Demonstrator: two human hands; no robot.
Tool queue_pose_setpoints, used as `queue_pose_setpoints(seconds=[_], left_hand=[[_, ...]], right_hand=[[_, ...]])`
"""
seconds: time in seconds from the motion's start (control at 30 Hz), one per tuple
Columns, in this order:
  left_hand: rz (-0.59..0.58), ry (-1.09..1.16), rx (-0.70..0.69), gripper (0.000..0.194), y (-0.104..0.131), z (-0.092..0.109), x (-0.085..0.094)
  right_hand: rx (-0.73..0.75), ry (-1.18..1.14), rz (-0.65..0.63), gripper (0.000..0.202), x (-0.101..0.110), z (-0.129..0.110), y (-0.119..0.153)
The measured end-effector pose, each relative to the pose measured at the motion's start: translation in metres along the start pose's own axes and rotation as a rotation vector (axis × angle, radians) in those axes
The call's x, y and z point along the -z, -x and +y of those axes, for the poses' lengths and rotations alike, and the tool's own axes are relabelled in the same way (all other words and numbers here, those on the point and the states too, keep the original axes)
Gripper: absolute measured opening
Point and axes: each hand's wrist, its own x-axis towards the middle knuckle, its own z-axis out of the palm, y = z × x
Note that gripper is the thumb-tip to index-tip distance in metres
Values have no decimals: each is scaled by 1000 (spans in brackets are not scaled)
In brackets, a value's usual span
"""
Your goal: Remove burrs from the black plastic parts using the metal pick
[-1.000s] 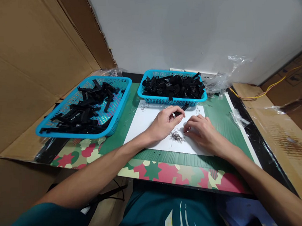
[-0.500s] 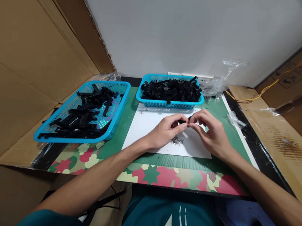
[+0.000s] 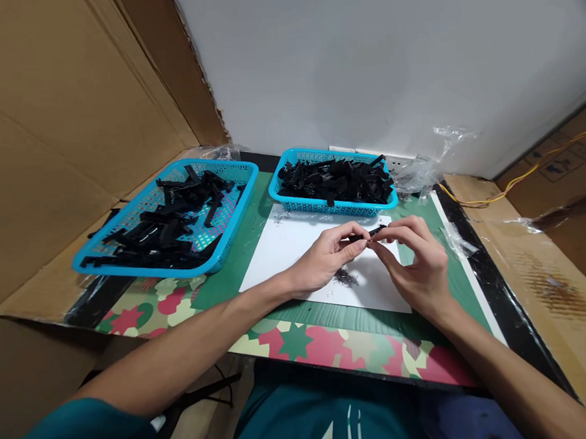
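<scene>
On a white sheet (image 3: 284,246) upon the tabletop (image 3: 327,344), small metal pieces (image 3: 346,279) lay beside the left hand (image 3: 321,257), which pinched a slim black part (image 3: 379,230) above the sheet. The right hand (image 3: 424,262) met it with narrowed fingertips, any contents indiscernible; behind stood a wide blue basket (image 3: 239,225) and a smaller basket (image 3: 360,208), both bearing black pieces (image 3: 340,177).
</scene>
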Motion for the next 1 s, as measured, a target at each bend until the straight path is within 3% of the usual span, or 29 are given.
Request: queue_pose_setpoints(seconds=[0.13, 0.37, 0.57, 0.67, 0.73, 0.93, 1.0], left_hand=[[4, -15, -15, 34, 0, 0, -1], [54, 46, 90, 33, 0, 3, -2], [57, -23, 98, 34, -1, 2, -1], [45, -25, 90, 32, -1, 2, -1], [41, -44, 64, 33, 1, 4, -2], [117, -227, -78, 30, 5, 8, -3], [139, -227, -132, 31, 5, 7, -3]], right_hand=[[88, 56, 12, 13, 3, 2, -1], [362, 292, 12, 27, 12, 11, -2], [459, 455, -125, 28, 17, 8, 3], [437, 468, -156, 27, 16, 5, 3], [382, 419, -103, 24, 15, 2, 2], [23, 19, 38, 13, 11, -7, -3], [-25, -19, 58, 11, 11, -9, -2]])
